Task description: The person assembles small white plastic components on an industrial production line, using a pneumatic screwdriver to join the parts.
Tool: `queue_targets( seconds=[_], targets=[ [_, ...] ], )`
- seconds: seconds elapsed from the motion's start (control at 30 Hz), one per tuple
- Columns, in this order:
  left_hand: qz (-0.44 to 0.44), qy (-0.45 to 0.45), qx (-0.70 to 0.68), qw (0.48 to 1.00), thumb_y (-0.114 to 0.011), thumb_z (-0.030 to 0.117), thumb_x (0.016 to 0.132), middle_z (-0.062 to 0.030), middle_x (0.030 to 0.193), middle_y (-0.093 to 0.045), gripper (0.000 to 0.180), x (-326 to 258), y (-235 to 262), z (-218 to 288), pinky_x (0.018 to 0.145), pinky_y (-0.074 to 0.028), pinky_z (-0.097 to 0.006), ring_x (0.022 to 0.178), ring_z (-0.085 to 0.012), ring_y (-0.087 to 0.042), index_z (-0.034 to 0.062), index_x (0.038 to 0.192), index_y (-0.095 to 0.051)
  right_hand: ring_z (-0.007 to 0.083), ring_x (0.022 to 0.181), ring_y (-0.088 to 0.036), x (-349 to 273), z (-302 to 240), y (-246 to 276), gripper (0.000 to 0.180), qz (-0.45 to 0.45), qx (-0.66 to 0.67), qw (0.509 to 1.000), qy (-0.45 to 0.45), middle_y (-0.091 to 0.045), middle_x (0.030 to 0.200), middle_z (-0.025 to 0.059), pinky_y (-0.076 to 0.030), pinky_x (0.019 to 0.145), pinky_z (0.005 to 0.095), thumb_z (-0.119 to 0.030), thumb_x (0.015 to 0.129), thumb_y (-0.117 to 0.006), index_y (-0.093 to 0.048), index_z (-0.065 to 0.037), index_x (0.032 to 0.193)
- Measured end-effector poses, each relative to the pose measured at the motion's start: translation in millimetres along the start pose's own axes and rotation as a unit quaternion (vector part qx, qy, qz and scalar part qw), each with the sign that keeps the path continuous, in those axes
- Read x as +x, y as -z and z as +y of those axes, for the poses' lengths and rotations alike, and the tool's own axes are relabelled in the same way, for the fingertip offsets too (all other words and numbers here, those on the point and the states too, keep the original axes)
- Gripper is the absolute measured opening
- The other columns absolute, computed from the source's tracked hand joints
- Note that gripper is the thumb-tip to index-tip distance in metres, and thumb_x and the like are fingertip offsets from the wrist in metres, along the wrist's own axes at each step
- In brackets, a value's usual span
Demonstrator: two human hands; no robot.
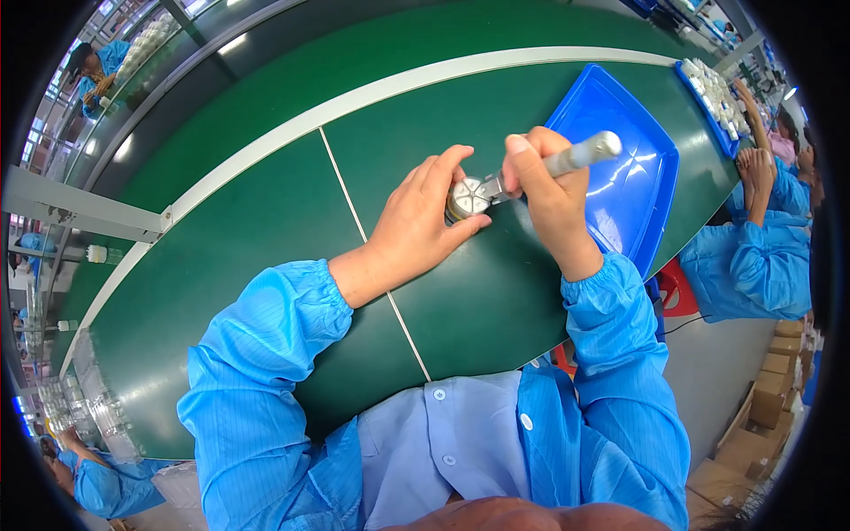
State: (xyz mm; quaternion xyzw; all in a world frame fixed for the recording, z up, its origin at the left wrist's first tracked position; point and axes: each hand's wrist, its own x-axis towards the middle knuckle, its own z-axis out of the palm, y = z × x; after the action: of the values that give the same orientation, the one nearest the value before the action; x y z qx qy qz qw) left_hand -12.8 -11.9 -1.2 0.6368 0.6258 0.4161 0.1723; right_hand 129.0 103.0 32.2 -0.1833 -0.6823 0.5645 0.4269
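Note:
A small round part (470, 197) with a pale, segmented face sits on the green worktable (478, 292). My left hand (423, 202) curls round its left side, fingers behind and thumb in front, gripping it. In my right hand (551, 190) is a hand tool (583, 154) with a thick grey handle, slanting up to the right. Its narrow metal end (496, 188) meets the right edge of the round part's face. The fingers cover the middle of the tool, and its exact kind cannot be told.
An empty-looking blue tray (639, 168) lies right of my right hand. Beyond it is another blue tray (728, 142) with white parts, beside a co-worker in blue (753, 257). A white rail (443, 60) runs behind; clear plastic trays (93, 398) stand far left.

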Motion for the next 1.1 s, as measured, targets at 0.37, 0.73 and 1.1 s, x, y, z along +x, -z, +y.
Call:
queue_targets(
  seconds=[0.37,0.73,1.1],
  targets=[
    [-0.069,-0.057,-0.136,0.987,-0.074,0.000,0.081,-0.0208,0.126,-0.060,0.082,2.8,7.5,-12.6,0.105,-0.047,-0.041,0.117,-0.0349,-0.061,0.0075,0.149,-0.028,0.0065,0.056,-0.047,3.5,-5.4,6.1,0.033,-0.034,-0.024,0.999,-0.033,-0.055,0.062,0.0013,-0.037,0.051,0.0241,-0.016,0.099,-0.058,-0.047,-0.010,0.068],
    [0.004,0.001,-0.100,0.995,-0.083,0.005,0.075,-0.0166,0.117,-0.062,0.087,-2.4,2.8,-2.8,0.100,-0.049,-0.038,0.110,-0.0278,-0.063,0.0074,0.147,-0.034,0.0049,0.055,-0.047,2.7,-2.0,4.2,0.033,-0.023,-0.005,1.000,-0.015,-0.054,0.060,-0.0005,-0.035,0.049,0.0233,-0.016,0.097,-0.062,-0.049,-0.009,0.067],
    [-0.112,-0.017,-0.208,0.972,-0.063,-0.005,0.086,-0.0196,0.134,-0.056,0.075,2.8,12.6,-11.7,0.110,-0.043,-0.041,0.123,-0.0319,-0.058,0.0082,0.150,-0.027,0.0064,0.055,-0.045,4.3,-4.6,6.6,0.032,-0.038,-0.030,0.999,-0.022,-0.055,0.062,0.0011,-0.035,0.050,0.0238,-0.015,0.098,-0.057,-0.046,-0.009,0.068]
  ],
)
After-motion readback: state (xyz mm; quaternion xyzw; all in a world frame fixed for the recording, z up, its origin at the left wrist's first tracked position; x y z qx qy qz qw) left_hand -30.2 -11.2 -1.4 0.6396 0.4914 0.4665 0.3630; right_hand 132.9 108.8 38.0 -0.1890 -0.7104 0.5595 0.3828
